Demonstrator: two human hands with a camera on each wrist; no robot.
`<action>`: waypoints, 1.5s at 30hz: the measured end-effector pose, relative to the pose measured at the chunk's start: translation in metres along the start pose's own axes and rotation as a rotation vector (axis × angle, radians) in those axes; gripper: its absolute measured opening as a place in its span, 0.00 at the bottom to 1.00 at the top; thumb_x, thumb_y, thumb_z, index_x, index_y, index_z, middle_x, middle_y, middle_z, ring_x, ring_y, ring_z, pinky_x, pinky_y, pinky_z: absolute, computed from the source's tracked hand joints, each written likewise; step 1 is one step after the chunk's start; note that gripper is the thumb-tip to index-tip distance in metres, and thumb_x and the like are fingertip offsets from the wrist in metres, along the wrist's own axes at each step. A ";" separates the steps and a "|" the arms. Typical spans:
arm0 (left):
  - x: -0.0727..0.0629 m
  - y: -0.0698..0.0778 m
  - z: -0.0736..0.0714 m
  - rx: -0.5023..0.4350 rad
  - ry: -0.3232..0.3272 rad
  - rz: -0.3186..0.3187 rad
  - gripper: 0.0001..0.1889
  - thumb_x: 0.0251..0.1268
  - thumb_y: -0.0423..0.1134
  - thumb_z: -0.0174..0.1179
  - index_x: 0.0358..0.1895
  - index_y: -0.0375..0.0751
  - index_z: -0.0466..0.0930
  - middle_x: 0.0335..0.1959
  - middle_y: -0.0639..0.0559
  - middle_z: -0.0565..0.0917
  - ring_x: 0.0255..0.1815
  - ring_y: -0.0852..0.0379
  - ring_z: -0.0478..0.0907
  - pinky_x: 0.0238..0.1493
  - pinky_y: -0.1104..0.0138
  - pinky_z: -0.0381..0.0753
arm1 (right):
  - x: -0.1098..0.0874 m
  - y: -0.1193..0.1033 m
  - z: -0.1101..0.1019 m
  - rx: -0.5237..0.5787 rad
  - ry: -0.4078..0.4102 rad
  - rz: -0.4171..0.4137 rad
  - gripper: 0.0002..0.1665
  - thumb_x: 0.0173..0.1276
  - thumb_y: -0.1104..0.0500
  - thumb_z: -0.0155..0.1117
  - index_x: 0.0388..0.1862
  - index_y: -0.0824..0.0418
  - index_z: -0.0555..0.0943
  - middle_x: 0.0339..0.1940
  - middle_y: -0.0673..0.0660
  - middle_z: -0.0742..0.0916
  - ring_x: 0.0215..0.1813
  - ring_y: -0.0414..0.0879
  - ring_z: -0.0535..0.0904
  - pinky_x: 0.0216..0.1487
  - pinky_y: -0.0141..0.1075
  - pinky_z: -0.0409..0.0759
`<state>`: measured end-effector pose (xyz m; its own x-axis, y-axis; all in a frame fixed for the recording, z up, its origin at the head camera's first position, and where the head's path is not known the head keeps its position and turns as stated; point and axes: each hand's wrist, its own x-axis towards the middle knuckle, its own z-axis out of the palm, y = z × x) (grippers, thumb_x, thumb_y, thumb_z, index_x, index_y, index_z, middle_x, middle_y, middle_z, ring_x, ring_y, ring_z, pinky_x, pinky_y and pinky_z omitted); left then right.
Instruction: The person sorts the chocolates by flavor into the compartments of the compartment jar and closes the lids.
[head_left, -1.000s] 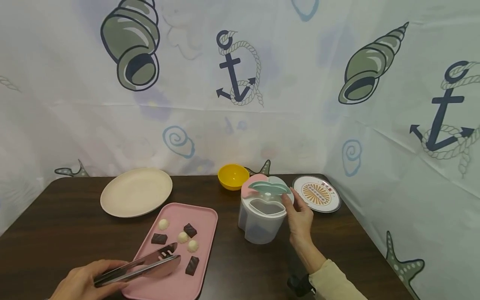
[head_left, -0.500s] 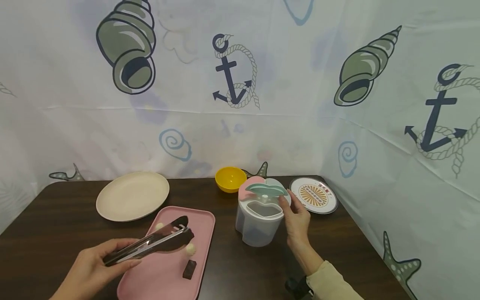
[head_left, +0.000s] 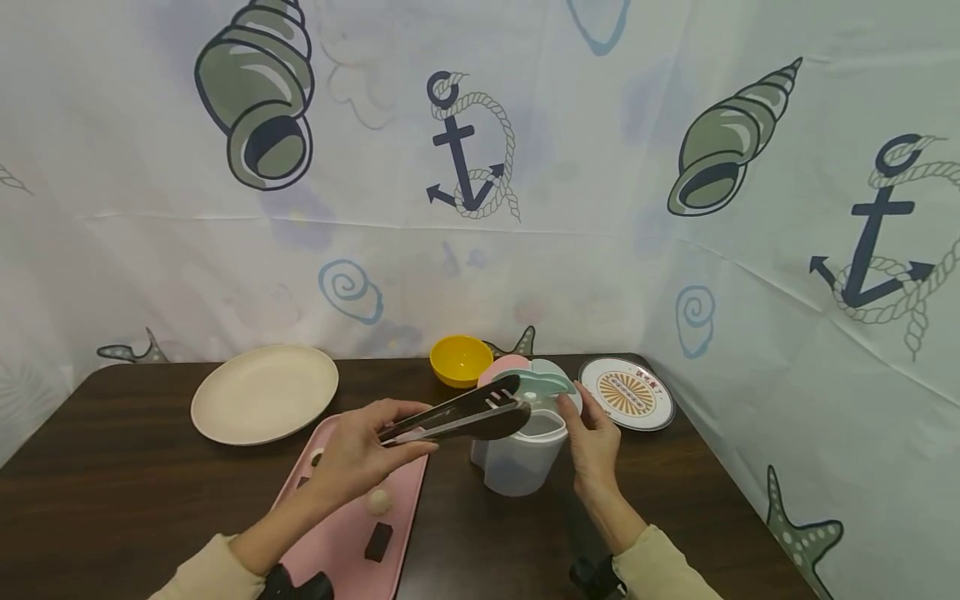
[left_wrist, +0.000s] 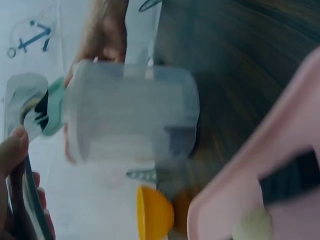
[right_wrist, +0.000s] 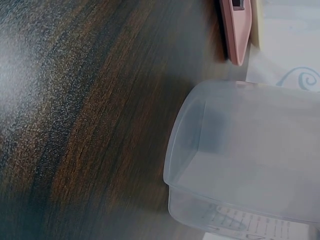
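My left hand (head_left: pixel 352 458) holds a pair of metal tongs (head_left: pixel 487 425), their tips over the opening of a translucent lidded container (head_left: pixel 517 468). I cannot tell whether a piece sits between the tips. At the container's right side my right hand (head_left: pixel 596 446) grips the top, thumb in front and fingers behind. A teal flap (head_left: pixel 546 382) on the lid stands raised beside a pink one. Through the wall a dark patch (left_wrist: pixel 180 140) shows in the left wrist view. Left of the container, partly behind my left arm, the pink tray (head_left: pixel 411 492) bears a dark chocolate piece (head_left: pixel 378 542) and a white drop (head_left: pixel 378 502).
A yellow bowl (head_left: pixel 461 361) stands behind the container. An oval cream plate (head_left: pixel 264 395) lies at the back left, a round printed plate (head_left: pixel 628 393) at the back right. Patterned cloth (head_left: pixel 600 275) hangs along the table's back and right edges.
My left hand has lifted the tongs from the tray and carried them right, over the container's opening. My right hand has kept its place on the container.
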<state>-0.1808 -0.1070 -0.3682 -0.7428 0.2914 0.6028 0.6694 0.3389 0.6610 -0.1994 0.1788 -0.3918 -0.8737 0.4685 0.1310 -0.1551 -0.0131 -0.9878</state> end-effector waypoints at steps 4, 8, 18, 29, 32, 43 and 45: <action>0.010 0.004 0.020 0.077 0.035 0.009 0.21 0.42 0.42 0.75 0.45 0.47 0.84 0.35 0.55 0.85 0.24 0.66 0.72 0.22 0.74 0.71 | -0.001 0.001 0.000 -0.001 0.001 -0.002 0.28 0.63 0.57 0.66 0.62 0.63 0.74 0.63 0.60 0.77 0.60 0.37 0.73 0.51 0.18 0.70; 0.014 0.006 0.031 0.169 0.042 0.024 0.23 0.41 0.44 0.76 0.45 0.48 0.84 0.36 0.55 0.85 0.24 0.65 0.71 0.22 0.74 0.70 | -0.002 0.002 -0.001 -0.001 0.006 0.000 0.28 0.63 0.57 0.66 0.62 0.63 0.75 0.63 0.61 0.77 0.54 0.30 0.75 0.49 0.18 0.71; 0.013 0.013 0.035 0.240 0.015 -0.006 0.24 0.40 0.47 0.76 0.46 0.50 0.84 0.37 0.58 0.85 0.25 0.66 0.69 0.23 0.74 0.68 | -0.001 0.000 -0.001 0.008 0.004 -0.010 0.28 0.64 0.57 0.65 0.62 0.63 0.75 0.63 0.60 0.77 0.57 0.33 0.75 0.49 0.18 0.71; 0.011 0.016 0.031 0.277 0.000 0.008 0.29 0.36 0.49 0.77 0.49 0.49 0.83 0.40 0.58 0.84 0.25 0.67 0.67 0.23 0.75 0.68 | -0.002 -0.001 0.001 0.025 0.007 -0.011 0.28 0.64 0.58 0.65 0.62 0.65 0.74 0.61 0.62 0.78 0.50 0.28 0.76 0.48 0.19 0.73; 0.011 0.017 0.029 0.257 -0.006 0.000 0.27 0.37 0.48 0.77 0.48 0.49 0.84 0.39 0.58 0.85 0.25 0.67 0.68 0.23 0.75 0.69 | -0.003 -0.001 0.001 0.014 0.008 -0.004 0.28 0.63 0.57 0.66 0.61 0.64 0.75 0.61 0.62 0.78 0.50 0.28 0.76 0.48 0.19 0.72; 0.009 0.015 0.023 0.217 -0.011 0.017 0.27 0.38 0.47 0.77 0.49 0.48 0.83 0.38 0.57 0.84 0.24 0.67 0.67 0.22 0.75 0.67 | -0.002 -0.001 0.000 0.009 0.000 -0.003 0.28 0.63 0.56 0.66 0.62 0.64 0.75 0.63 0.61 0.77 0.53 0.29 0.75 0.49 0.18 0.72; 0.005 0.015 0.017 0.184 -0.014 0.006 0.27 0.39 0.47 0.76 0.49 0.48 0.83 0.39 0.57 0.84 0.24 0.67 0.66 0.21 0.75 0.65 | -0.002 -0.001 0.000 0.004 -0.002 -0.003 0.28 0.63 0.56 0.66 0.62 0.64 0.75 0.62 0.61 0.77 0.52 0.30 0.75 0.48 0.18 0.72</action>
<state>-0.1752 -0.0850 -0.3629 -0.7395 0.3057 0.5998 0.6616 0.4944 0.5638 -0.1977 0.1783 -0.3912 -0.8739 0.4671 0.1345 -0.1601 -0.0153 -0.9870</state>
